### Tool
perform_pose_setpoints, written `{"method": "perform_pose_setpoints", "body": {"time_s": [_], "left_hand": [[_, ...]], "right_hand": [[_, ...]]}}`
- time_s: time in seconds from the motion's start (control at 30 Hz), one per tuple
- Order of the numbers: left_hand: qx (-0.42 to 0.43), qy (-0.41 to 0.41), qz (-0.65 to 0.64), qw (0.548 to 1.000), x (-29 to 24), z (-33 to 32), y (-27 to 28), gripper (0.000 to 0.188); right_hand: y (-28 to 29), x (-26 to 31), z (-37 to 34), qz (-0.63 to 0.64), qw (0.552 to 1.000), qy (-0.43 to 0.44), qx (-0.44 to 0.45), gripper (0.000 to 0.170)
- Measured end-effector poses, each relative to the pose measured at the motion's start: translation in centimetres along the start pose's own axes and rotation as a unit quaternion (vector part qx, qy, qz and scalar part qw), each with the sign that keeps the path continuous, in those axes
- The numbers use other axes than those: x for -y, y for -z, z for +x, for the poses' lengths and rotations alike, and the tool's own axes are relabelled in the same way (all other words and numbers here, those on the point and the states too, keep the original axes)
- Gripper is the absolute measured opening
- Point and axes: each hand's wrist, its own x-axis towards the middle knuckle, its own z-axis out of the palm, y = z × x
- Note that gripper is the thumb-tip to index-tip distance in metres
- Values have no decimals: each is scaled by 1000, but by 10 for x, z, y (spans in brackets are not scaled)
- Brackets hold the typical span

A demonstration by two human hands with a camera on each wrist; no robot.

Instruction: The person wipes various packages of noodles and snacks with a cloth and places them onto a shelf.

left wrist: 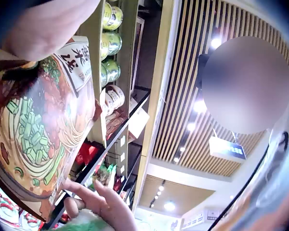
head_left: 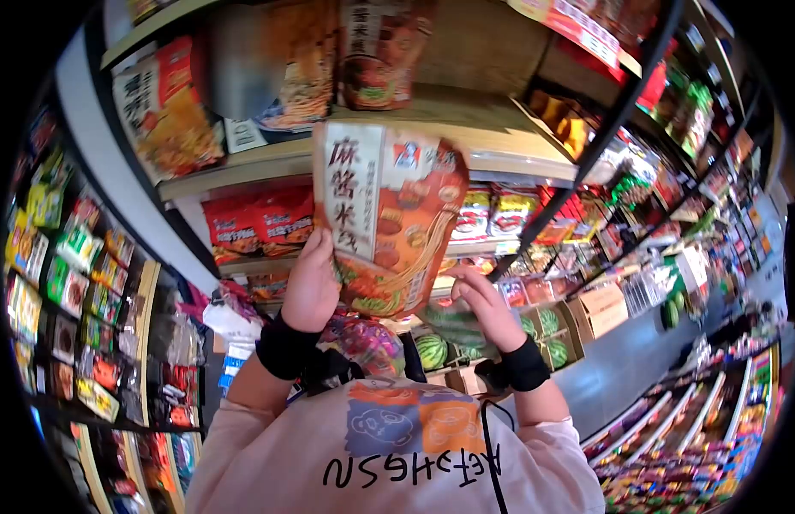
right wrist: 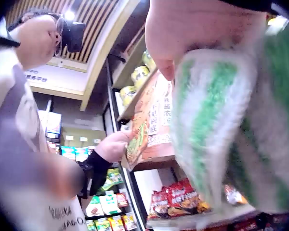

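Left hand [head_left: 312,287]: grips pouch [head_left: 406,218] by lower left edge, thumb on front | Right hand [head_left: 486,310]: part-curled, holding striped cloth [right wrist: 209,110] | Pouch: raised before shelf [head_left: 492,111]

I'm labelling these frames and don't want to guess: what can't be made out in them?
Head view: the fingers of the left hand behind the noodle pouch, which hides them.
Head view: the pouch's narrow print column, too small to read.
Right wrist view: the green-and-white striped item, blurred and cut off by the right edge.
Right wrist view: fingertips of the right hand, hidden behind that item.
Left wrist view: the hanging sign's wording, small and blurred.
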Motion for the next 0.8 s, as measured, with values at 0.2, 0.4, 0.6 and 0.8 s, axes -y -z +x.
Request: {"method": "perform_pose_setpoints", "body": {"time_s": [0.2,0.4,0.6,0.8], "left_hand": [[62,-97,9,993,-42,64,-35,28],[48,-180,210,960,-82,169,-50,21],[-69,-222,555,799,-102,249,-42,25],[-140,-245,715,640,-96,271,-28,39]], "right_hand": [[16,70,85,-191,977,94,-17,34],[65,108,202,25,993,109,27,21],[104,92,295,-81,993,79,13,27],[92,77,323,-161,973,144,-81,32]]}}
